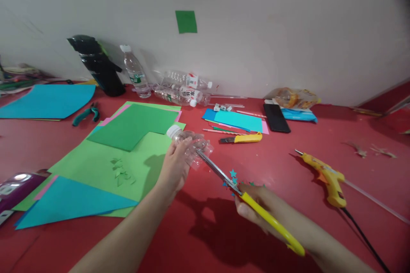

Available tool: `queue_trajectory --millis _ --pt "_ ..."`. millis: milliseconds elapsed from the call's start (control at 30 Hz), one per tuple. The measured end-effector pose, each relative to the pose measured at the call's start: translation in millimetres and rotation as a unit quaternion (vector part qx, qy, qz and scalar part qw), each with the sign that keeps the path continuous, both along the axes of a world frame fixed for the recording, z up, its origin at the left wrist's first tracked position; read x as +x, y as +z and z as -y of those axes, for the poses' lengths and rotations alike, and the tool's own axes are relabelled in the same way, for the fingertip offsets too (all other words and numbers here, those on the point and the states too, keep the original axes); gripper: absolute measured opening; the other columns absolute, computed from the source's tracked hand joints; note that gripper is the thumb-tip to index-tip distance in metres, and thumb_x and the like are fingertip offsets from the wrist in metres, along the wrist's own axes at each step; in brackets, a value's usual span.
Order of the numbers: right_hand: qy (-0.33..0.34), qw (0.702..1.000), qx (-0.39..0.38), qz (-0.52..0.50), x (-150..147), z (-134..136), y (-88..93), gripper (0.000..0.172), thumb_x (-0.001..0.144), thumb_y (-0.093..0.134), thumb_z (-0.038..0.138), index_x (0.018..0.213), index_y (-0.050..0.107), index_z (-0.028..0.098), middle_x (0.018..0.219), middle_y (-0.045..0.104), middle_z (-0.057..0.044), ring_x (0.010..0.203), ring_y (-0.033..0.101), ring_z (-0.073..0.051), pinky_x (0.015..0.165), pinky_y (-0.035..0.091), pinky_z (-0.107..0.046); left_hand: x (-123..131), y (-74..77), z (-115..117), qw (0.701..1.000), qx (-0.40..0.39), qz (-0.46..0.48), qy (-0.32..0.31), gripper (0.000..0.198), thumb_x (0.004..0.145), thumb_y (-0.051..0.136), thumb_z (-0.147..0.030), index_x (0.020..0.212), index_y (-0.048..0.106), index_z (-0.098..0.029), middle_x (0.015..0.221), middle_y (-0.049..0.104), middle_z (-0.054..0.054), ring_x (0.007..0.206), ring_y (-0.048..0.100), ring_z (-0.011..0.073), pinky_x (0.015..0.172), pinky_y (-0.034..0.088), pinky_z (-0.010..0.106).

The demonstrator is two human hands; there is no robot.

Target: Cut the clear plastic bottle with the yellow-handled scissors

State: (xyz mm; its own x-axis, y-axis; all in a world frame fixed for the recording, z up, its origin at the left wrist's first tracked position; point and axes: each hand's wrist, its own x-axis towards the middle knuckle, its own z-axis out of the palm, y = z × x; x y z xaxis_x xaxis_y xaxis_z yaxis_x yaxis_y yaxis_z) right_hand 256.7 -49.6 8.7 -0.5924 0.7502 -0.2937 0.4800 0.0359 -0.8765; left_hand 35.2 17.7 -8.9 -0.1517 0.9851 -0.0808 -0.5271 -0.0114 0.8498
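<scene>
My left hand [174,166] is closed round a clear plastic bottle top [192,145] with a white cap, held above the red table [288,166]. My right hand [256,209] grips yellow-handled scissors [253,200]. Their blades [213,166] reach up and left into the cut edge of the bottle. Small teal paper stars [232,173] lie on the table beside the blades.
Green and blue paper sheets [105,158] cover the left of the table. A yellow glue gun [326,177] lies at the right. A yellow utility knife [241,138], a black phone [276,117], pliers [86,114], water bottles [179,89] and a black flask [99,66] stand further back.
</scene>
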Motion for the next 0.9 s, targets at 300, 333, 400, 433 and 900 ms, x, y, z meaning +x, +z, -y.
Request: queue_trajectory --millis 300,333,400,433,900 --pt "-0.027 0.997 -0.056 -0.054 -3.5 1.3 -2.5 0.060 0.082 0.045 0.081 0.070 0.034 0.024 0.062 0.033 0.007 0.051 0.029 -0.009 0.044 0.023 -0.023 -1.6 -2.7 -0.1 1.000 0.012 0.008 -0.005 0.024 0.076 0.071 -0.033 0.091 0.061 -0.018 0.096 0.074 0.007 0.089 0.073 0.0252 0.081 0.058 0.039" --pt "-0.034 0.996 -0.060 -0.052 -4.2 1.6 -3.1 0.060 0.081 0.045 0.082 0.070 0.034 0.024 0.062 0.032 0.007 0.052 0.029 -0.009 0.044 0.023 -0.023 -1.5 -2.9 -0.2 1.000 0.013 0.009 -0.004 0.024 0.076 0.072 -0.033 0.091 0.061 -0.018 0.096 0.074 0.007 0.089 0.073 0.0252 0.081 0.058 0.039" --pt "-0.043 0.996 -0.059 -0.053 -5.0 1.9 -4.3 0.059 0.082 0.046 0.080 0.070 0.033 0.024 0.063 0.030 0.007 0.053 0.028 -0.009 0.045 0.022 -0.023 -1.2 -2.9 -0.3 1.000 0.017 0.011 -0.001 0.024 0.075 0.072 -0.032 0.091 0.061 -0.017 0.095 0.074 0.007 0.088 0.073 0.0253 0.080 0.058 0.039" --pt "-0.044 0.996 -0.055 -0.053 -5.2 1.9 -4.7 0.058 0.083 0.046 0.079 0.070 0.033 0.024 0.064 0.029 0.007 0.054 0.027 -0.009 0.045 0.021 -0.023 -1.0 -2.6 -0.5 1.000 0.019 0.011 0.000 0.024 0.075 0.072 -0.032 0.090 0.061 -0.017 0.095 0.073 0.006 0.088 0.073 0.0255 0.079 0.058 0.039" --pt "-0.027 0.999 -0.023 -0.030 -5.6 -0.2 -6.3 0.054 0.088 0.047 0.071 0.068 0.031 0.024 0.063 0.025 0.008 0.055 0.021 -0.010 0.048 0.018 -0.026 -3.6 -1.9 -1.9 0.999 0.030 0.015 0.004 0.029 0.073 0.074 -0.033 0.092 0.059 -0.017 0.090 0.073 0.006 0.085 0.074 0.0253 0.079 0.057 0.038"
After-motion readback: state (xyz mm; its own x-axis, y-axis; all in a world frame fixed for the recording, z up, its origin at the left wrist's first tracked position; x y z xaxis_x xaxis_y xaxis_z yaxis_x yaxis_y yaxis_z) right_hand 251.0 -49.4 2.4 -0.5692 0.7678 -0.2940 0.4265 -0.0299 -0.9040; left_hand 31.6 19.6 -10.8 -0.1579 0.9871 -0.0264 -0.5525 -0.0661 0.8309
